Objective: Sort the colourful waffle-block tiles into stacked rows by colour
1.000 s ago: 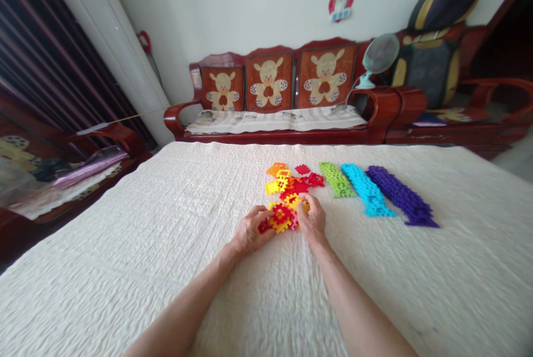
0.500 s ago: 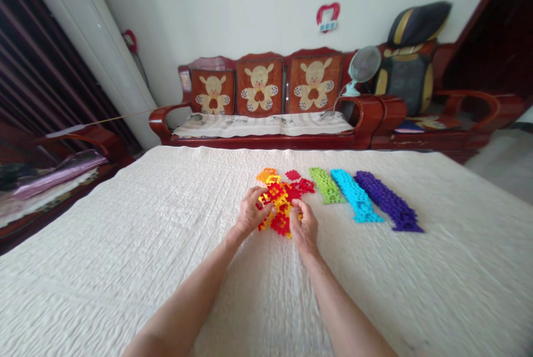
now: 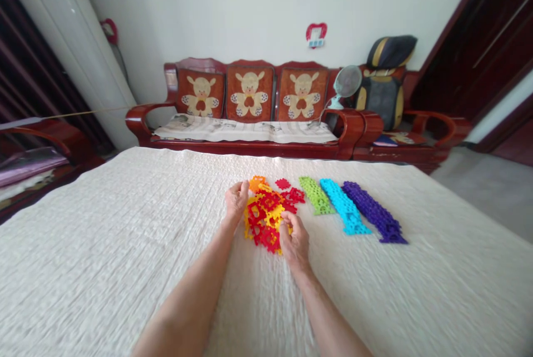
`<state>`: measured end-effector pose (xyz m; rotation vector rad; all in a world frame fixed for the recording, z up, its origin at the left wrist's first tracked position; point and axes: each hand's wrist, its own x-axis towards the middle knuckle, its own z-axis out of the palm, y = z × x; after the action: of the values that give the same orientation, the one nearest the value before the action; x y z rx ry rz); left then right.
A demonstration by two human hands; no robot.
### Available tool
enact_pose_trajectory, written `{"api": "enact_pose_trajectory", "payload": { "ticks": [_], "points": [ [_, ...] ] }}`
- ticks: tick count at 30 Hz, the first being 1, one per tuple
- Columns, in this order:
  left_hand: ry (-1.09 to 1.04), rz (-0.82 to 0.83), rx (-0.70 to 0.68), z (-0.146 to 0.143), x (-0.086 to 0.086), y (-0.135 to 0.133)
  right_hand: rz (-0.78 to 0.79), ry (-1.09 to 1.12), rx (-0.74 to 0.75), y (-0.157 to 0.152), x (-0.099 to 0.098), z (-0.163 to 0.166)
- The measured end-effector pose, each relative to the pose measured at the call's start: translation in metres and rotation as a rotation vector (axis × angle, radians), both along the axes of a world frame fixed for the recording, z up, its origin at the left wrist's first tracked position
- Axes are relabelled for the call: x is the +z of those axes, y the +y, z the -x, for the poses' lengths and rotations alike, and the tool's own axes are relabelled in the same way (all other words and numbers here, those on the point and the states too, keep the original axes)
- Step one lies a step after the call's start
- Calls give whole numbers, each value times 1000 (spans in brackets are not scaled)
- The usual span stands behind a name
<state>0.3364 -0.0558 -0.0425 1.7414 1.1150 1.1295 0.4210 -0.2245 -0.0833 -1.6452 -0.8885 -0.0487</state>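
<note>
A loose pile of red and yellow notched plastic building pieces [image 3: 266, 217] lies on the cream quilted cover [image 3: 175, 218], with orange pieces [image 3: 257, 183] at its far left. My left hand [image 3: 236, 200] is upright along the left side of the pile, beside the orange pieces. Its fingers are stretched forward and I see nothing held. At the near right edge is my right hand [image 3: 295, 239], fingers curved and thumb apart from the index finger, next to a yellow piece. A single red piece [image 3: 282, 184] lies behind the pile.
Right of the pile lie joined rows of pieces: green [image 3: 316, 196], light blue [image 3: 345, 207] and purple [image 3: 375, 212]. Beyond the cover stands a wooden sofa [image 3: 245, 149] with three bear cushions [image 3: 250, 93]. A small fan [image 3: 347, 82] is near its right arm.
My left hand has drawn back from over the pile to its left edge, uncovering red and yellow pieces. My right hand stays at the right side. The camera view has shifted slightly.
</note>
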Motion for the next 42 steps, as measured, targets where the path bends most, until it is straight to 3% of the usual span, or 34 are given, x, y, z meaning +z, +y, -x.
{"api": "enact_pose_trajectory", "payload": {
  "ticks": [7, 14, 18, 22, 27, 31, 37, 42],
  "points": [
    [42, -42, 19, -10, -22, 22, 46, 5, 1, -4, 4, 1],
    [221, -38, -46, -13, -23, 24, 109, -34, 63, -9, 5, 9],
    [221, -56, -62, -12, -23, 22, 21, -45, 109, -12, 8, 11],
    [230, -65, -55, -13, -24, 23, -52, -228, 130, 10, 23, -17],
    [174, -66, -31, -13, -25, 25, 225, -427, -25, 57, 31, -73],
    [193, -71, -34, -13, -23, 23, 450, -484, -101, 68, 18, -80],
    [221, -89, -54, -13, -21, 20, 459, -605, -67, 60, 11, -66],
    [261, -108, -36, -14, -23, 22, 415, -535, -49, 61, 11, -69]
  ]
}}
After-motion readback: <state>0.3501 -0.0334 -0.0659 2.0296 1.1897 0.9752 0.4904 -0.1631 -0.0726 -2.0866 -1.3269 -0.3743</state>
